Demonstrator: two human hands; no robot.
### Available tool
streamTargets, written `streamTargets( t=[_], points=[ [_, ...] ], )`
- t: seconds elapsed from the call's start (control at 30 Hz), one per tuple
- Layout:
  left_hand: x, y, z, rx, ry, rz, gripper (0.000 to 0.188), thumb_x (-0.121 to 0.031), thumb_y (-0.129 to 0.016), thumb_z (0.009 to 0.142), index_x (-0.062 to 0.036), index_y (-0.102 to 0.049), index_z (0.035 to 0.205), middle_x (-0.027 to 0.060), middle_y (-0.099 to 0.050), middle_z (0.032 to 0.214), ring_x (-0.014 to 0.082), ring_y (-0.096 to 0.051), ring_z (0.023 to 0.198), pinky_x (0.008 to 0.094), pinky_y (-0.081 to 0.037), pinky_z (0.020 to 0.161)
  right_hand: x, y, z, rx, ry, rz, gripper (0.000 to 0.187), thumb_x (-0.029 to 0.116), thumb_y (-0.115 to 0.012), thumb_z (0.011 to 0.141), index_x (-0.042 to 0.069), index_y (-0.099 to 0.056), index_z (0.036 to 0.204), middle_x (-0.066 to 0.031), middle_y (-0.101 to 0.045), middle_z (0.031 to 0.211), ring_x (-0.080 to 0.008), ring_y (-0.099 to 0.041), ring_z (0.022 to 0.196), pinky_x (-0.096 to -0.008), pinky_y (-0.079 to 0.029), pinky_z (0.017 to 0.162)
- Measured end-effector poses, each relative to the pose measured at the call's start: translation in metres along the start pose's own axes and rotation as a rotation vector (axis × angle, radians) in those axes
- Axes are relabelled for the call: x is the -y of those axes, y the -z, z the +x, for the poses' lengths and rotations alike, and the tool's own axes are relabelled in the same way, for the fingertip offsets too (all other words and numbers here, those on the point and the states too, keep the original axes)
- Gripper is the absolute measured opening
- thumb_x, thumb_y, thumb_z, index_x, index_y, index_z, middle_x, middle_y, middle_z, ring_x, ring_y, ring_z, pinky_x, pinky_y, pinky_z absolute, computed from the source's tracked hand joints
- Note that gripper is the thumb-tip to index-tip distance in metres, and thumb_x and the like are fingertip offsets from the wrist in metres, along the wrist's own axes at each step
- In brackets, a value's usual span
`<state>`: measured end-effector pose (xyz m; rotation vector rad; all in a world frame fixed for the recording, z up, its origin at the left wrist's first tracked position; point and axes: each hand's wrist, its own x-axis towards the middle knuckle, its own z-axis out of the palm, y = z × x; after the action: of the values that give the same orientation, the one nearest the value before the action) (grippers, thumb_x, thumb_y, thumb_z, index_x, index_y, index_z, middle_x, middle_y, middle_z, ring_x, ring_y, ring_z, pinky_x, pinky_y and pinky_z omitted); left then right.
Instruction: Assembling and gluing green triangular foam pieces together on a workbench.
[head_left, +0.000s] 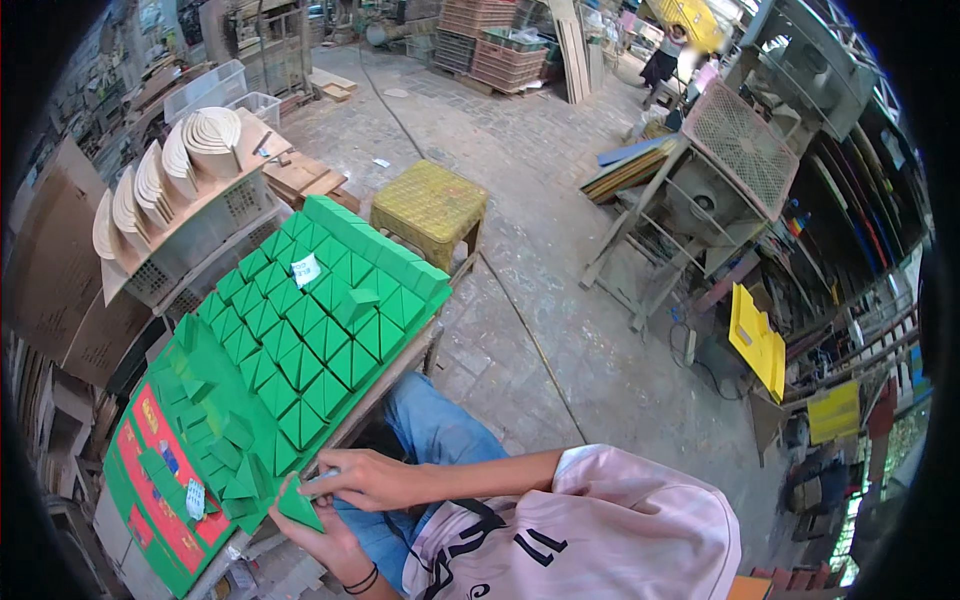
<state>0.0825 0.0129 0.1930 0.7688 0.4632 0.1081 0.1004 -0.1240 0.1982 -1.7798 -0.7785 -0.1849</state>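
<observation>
A green triangular block (pixel 299 508) rests in my left hand (pixel 325 548), its fingers closed around it near the board's front edge. My right hand (pixel 368 480) reaches over from the right with bent fingers, fingertips against the block's upper side. Whether a small thing is pinched in them is hidden. Beside my hands lies a green board (pixel 345 405) bearing tight rows of green triangular blocks (pixel 305 340). Loose green blocks (pixel 228 455) are heaped at its near left, partly over a red printed sheet (pixel 150 425). A crumpled white paper piece (pixel 305 270) sits on the rows.
A yellow stool (pixel 430 200) stands beyond the board. At the far left, curved wooden pieces (pixel 165 170) stand on a crate (pixel 225 205). A caged fan (pixel 745 145) on a metal stand is to the right. A cable (pixel 530 335) crosses the floor. Someone (pixel 665 55) is far off.
</observation>
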Motion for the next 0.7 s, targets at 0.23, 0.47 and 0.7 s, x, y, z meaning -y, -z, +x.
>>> streamTargets(
  t=[0.23, 0.47, 0.7],
  points=[
    [0.007, 0.007, 0.003, -0.247, -0.139, 0.039, 0.039, -0.035, -0.042, 0.092, 0.0000, -0.058, 0.102, 0.0024, -0.048, 0.079, 0.0132, -0.047, 0.073, 0.0260, -0.039, 0.065, -0.002, -0.007, 0.003, -0.034, -0.074, 0.093, 0.037, -0.002, -0.056, 0.076, 0.007, -0.061, 0.112, -0.0145, -0.047, 0.082, -0.0327, -0.055, 0.078, -0.0409, -0.044, 0.064],
    [0.000, -0.005, 0.005, -0.122, -0.121, 0.002, 0.037, -0.031, -0.039, 0.093, -0.0008, -0.058, 0.103, 0.0023, -0.050, 0.082, 0.0112, -0.041, 0.067, 0.0279, -0.035, 0.059, -0.003, -0.006, 0.011, -0.062, -0.034, 0.139, 0.038, -0.003, -0.054, 0.078, 0.007, -0.061, 0.114, -0.0145, -0.049, 0.082, -0.0318, -0.054, 0.073, -0.0400, -0.044, 0.062],
    [-0.005, -0.009, 0.001, -0.078, -0.260, -0.004, 0.036, -0.031, -0.040, 0.095, -0.0023, -0.058, 0.105, 0.0058, -0.059, 0.089, 0.0149, -0.055, 0.079, 0.0278, -0.046, 0.070, -0.019, -0.005, 0.042, 0.243, -0.027, -0.381, 0.039, 0.005, -0.058, 0.074, 0.012, -0.064, 0.112, -0.0193, -0.059, 0.092, -0.0332, -0.057, 0.077, -0.0436, -0.049, 0.071]
  ],
)
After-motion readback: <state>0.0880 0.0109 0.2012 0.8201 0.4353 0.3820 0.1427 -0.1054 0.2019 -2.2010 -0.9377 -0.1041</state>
